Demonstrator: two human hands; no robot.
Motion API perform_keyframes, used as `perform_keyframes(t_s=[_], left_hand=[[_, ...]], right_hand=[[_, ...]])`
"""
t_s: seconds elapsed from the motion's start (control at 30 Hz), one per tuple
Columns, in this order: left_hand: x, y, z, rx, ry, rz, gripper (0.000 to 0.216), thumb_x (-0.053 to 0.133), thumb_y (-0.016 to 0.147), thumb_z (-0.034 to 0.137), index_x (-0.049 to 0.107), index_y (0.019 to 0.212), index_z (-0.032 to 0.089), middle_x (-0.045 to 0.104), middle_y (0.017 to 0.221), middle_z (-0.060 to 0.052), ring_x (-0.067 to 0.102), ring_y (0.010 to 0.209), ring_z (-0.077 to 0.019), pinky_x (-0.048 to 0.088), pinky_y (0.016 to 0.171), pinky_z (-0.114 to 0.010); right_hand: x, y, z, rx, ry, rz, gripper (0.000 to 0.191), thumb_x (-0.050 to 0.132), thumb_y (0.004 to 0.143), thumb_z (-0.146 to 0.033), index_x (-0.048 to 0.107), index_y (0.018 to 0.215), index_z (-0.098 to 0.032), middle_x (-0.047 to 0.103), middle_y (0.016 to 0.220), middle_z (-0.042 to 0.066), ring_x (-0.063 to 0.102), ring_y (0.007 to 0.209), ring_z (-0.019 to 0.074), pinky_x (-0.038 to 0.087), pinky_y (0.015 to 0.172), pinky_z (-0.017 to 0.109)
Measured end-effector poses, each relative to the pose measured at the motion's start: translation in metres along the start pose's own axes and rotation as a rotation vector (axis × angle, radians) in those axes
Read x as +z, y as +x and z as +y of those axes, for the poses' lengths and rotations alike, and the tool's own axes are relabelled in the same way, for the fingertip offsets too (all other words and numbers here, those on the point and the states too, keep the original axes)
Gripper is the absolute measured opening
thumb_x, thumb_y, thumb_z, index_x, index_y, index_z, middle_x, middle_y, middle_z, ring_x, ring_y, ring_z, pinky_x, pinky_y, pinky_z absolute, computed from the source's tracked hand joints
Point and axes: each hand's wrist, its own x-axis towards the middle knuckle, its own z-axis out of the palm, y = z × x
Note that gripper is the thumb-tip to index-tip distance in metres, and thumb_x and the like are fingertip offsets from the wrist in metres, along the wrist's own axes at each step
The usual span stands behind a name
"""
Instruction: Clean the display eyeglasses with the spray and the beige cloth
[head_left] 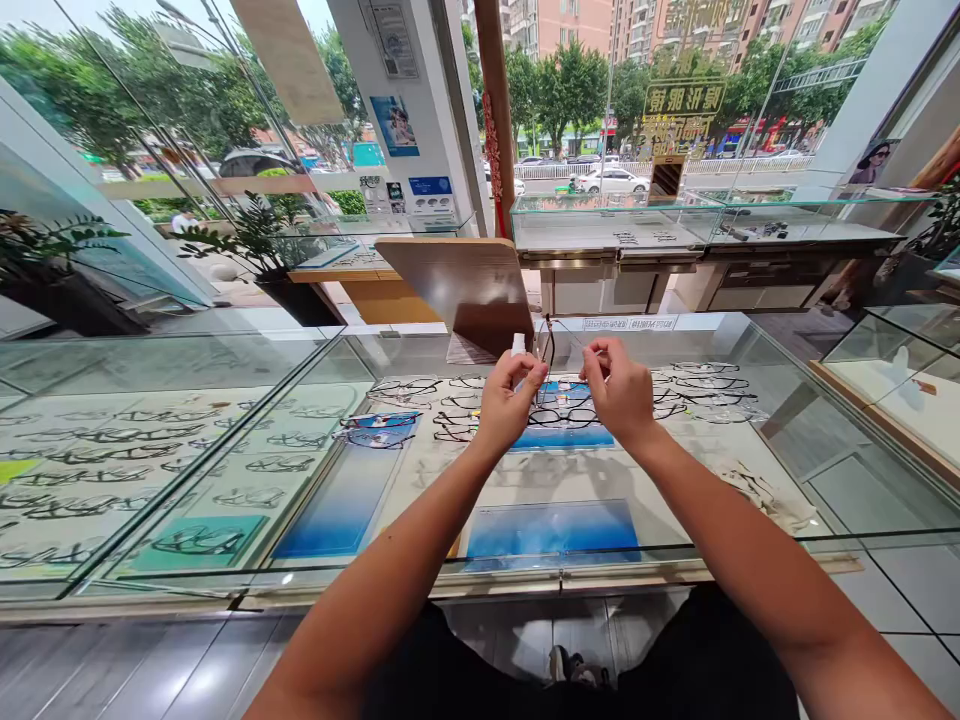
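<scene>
A pair of eyeglasses (550, 345) with a thin dark frame is raised above the glass counter, seen edge-on. The fingers of my left hand (510, 398) are closed on its left side. A thin temple appears to run across to my right hand (621, 388), whose thumb and fingers are pinched at its end. Just behind my left fingers shows the white top of a small bottle (518, 343); its lower part is hidden. Below my hands, several eyeglasses (564, 416) lie in rows inside the showcase.
The glass showcase (675, 548) spans the front, with blue cards (551, 530) inside. More eyeglasses (112, 452) fill the left case. A brown board (469, 285) stands tilted behind the counter. Another glass case (900, 380) is at right, and potted plants (262, 250) stand by the windows.
</scene>
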Motion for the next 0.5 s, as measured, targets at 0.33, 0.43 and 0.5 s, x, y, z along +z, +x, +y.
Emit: perform_keyframes(t_s=[0.33, 0.43, 0.5], left_hand=[[0.007, -0.005, 0.002, -0.014, -0.015, -0.070, 0.052, 0.075, 0.096, 0.071, 0.069, 0.079, 0.021, 0.061, 0.084, -0.002, 0.053, 0.079, -0.0185, 0.045, 0.081, -0.033], [0.009, -0.007, 0.002, -0.021, -0.039, -0.086, 0.050, 0.077, 0.095, 0.069, 0.071, 0.081, 0.021, 0.064, 0.087, -0.003, 0.057, 0.082, -0.0194, 0.046, 0.082, -0.034], [0.009, -0.008, 0.002, -0.027, -0.055, -0.085, 0.049, 0.080, 0.094, 0.068, 0.072, 0.082, 0.021, 0.066, 0.089, -0.003, 0.058, 0.085, -0.0201, 0.046, 0.083, -0.034]], right_hand=[[0.010, -0.001, 0.006, -0.204, -0.053, 0.201, 0.059, 0.079, 0.096, -0.054, 0.047, 0.138, -0.026, 0.062, 0.136, 0.018, 0.062, 0.129, 0.0366, 0.057, 0.103, 0.055], [0.014, -0.003, 0.007, -0.214, -0.052, 0.215, 0.058, 0.080, 0.096, -0.048, 0.048, 0.138, -0.024, 0.057, 0.140, 0.020, 0.058, 0.134, 0.0383, 0.052, 0.112, 0.059], [0.014, -0.003, 0.007, -0.210, -0.041, 0.218, 0.056, 0.079, 0.095, -0.044, 0.049, 0.138, -0.023, 0.057, 0.140, 0.021, 0.057, 0.135, 0.0390, 0.049, 0.115, 0.061]])
